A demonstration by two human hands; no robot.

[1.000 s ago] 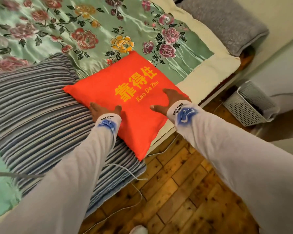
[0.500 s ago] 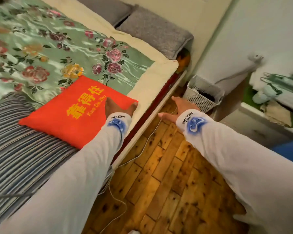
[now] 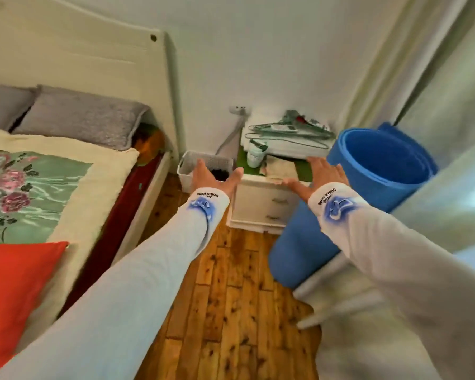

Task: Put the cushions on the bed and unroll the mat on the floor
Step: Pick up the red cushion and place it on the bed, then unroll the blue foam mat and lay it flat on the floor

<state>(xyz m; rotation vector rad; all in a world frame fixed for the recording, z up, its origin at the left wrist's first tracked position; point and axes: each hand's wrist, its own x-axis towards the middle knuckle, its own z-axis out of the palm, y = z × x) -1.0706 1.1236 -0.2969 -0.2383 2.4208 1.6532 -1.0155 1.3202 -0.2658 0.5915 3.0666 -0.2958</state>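
A rolled blue mat (image 3: 365, 187) stands leaning on the wooden floor (image 3: 231, 311) at the right, beside the nightstand. My right hand (image 3: 317, 175) is open with fingers spread, just left of the mat's upper rim, apart from it. My left hand (image 3: 214, 178) is open too, held out in the air in front of the white basket. The red cushion (image 3: 14, 283) lies on the bed (image 3: 93, 182) at the lower left, partly cut off by the frame edge.
A white nightstand (image 3: 266, 207) with hangers and a bottle on top stands against the wall. A white basket (image 3: 203, 165) sits between it and the bed. Grey pillows (image 3: 80, 116) lie at the headboard. Pale curtains (image 3: 436, 91) hang on the right.
Both hands have left the red cushion, which stays on the bed. My view has swung right, and both hands now reach out toward the rolled blue mat.
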